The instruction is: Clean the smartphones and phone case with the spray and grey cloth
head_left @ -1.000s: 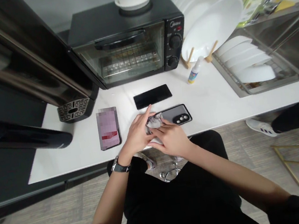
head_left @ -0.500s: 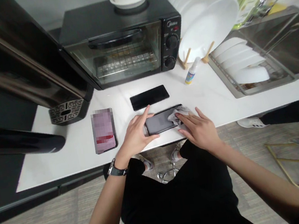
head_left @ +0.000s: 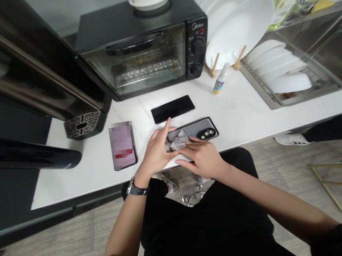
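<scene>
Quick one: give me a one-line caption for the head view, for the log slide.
Left hand steadies a grey phone lying camera-side up on the white counter while the right hand presses a small cloth on it.

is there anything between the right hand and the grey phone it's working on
Yes: a small crumpled grey cloth lies under the right hand, between its fingers and the back of the grey phone. The left hand touches the phone's left end directly.

Grey cloth (head_left: 179, 140), grey phone (head_left: 197, 129)
</scene>
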The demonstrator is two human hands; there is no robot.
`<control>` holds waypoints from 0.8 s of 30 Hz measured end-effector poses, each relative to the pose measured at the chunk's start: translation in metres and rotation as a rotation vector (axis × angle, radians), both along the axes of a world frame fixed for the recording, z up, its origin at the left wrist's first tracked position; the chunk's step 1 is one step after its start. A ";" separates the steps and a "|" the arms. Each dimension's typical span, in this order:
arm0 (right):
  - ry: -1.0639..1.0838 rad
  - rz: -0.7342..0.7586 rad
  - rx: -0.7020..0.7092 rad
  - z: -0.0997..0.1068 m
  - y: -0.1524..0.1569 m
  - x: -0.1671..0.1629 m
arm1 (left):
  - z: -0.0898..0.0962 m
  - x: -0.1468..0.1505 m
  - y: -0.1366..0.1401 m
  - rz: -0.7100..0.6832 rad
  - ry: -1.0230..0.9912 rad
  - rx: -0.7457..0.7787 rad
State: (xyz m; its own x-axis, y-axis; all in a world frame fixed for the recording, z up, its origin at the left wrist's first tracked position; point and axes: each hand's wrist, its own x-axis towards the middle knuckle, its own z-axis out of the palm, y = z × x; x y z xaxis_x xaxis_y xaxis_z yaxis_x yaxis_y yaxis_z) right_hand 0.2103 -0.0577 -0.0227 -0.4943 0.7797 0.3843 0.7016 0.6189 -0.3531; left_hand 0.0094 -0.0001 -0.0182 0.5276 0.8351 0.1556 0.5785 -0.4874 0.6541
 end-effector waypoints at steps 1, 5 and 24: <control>-0.008 0.002 0.003 0.001 -0.002 0.013 | 0.000 0.001 -0.001 0.005 0.002 0.001; -0.061 -0.074 0.025 0.004 -0.004 0.067 | 0.001 0.002 -0.002 0.019 0.004 0.001; 0.042 0.041 -0.040 -0.003 0.008 -0.009 | 0.001 -0.003 0.002 -0.031 -0.037 -0.003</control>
